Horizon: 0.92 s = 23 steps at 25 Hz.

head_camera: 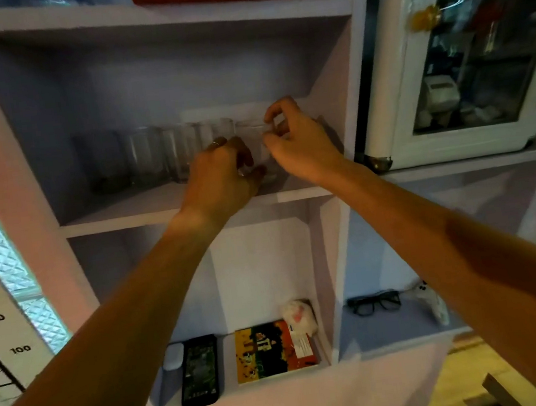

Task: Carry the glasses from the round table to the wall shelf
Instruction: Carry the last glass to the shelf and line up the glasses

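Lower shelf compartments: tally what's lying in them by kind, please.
Phone: 1
Book: 1
Eyeglasses: 1
Grey case: 1
White controller: 1
White wad: 1
Total: 6

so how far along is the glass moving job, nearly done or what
Done: a row of clear glasses already stands on the wall shelf. In hand: both hands are at one more glass at the right end of the row, the left hand low on it, the right hand near its rim. Left: the round table is out of view, so I cannot tell.
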Motion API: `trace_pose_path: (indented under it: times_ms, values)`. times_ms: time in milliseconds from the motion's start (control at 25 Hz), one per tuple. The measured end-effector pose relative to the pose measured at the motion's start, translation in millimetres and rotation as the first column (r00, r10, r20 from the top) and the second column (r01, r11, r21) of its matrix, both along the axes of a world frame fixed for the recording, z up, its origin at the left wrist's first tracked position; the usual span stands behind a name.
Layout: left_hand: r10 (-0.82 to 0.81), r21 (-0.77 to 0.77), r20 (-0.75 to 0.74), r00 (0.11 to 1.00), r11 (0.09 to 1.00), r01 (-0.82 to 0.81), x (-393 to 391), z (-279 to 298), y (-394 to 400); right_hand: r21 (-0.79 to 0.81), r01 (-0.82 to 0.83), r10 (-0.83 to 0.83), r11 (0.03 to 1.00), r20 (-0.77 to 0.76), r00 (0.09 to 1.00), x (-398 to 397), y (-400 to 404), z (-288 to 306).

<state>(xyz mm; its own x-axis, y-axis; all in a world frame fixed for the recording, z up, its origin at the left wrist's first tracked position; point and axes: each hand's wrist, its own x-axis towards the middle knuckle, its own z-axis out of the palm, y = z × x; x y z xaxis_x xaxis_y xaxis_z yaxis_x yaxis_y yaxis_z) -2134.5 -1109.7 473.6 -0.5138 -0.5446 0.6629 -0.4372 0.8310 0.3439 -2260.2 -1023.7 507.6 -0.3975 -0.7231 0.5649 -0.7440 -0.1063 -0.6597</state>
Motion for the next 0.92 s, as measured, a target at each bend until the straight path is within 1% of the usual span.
trace_pose_path:
  times_ms: [160, 360, 560, 640, 680, 720, 760, 800, 840, 880, 920]
  values:
    - [-0.035, 0.072, -0.009, 0.999, 0.997, 0.035, -8, -2, -1, 0.032, 0.073, -0.074, 0.997, 0.033, 0.997, -10, 2, -5]
    - [-0.026, 0.122, 0.030, 0.999, 0.992, 0.022, -5, -2, 2, 0.074, 0.039, -0.044, 0.996, 0.067, 0.997, -4, -5, -11]
    - [-0.060, 0.169, -0.002, 0.998, 0.984, 0.060, 7, 5, 6, 0.064, -0.001, -0.007, 0.998, 0.125, 0.992, 0, -13, -16]
    - [-0.060, 0.145, -0.047, 0.997, 0.987, 0.066, 18, 5, -3, 0.055, 0.012, -0.020, 0.998, 0.138, 0.990, 0, -15, -16]
    - [-0.051, 0.097, -0.067, 0.996, 0.994, 0.057, 26, 5, -10, 0.046, 0.025, -0.030, 0.999, 0.124, 0.992, 1, -15, -16]
    - [-0.033, 0.022, -0.089, 0.995, 0.999, 0.035, 35, 7, -19, 0.025, 0.043, -0.045, 0.999, 0.072, 0.996, 3, -15, -16]
    - [0.007, -0.070, -0.111, 0.994, 0.997, -0.014, 44, 9, -28, -0.007, 0.072, -0.072, 0.997, -0.031, 0.997, 6, -16, -17]
    - [0.074, -0.158, -0.126, 0.989, 0.983, -0.093, 54, 10, -38, -0.038, 0.098, -0.103, 0.994, -0.166, 0.981, 9, -18, -19]
    - [0.159, -0.212, -0.124, 0.980, 0.960, -0.183, 63, 11, -46, -0.046, 0.113, -0.122, 0.992, -0.301, 0.946, 12, -22, -21]
    - [0.241, -0.223, -0.091, 0.966, 0.941, -0.256, 71, 11, -52, -0.023, 0.123, -0.122, 0.992, -0.404, 0.907, 16, -28, -25]
    - [0.301, -0.199, -0.038, 0.953, 0.932, -0.302, 78, 9, -56, 0.013, 0.131, -0.110, 0.991, -0.464, 0.879, 20, -33, -27]
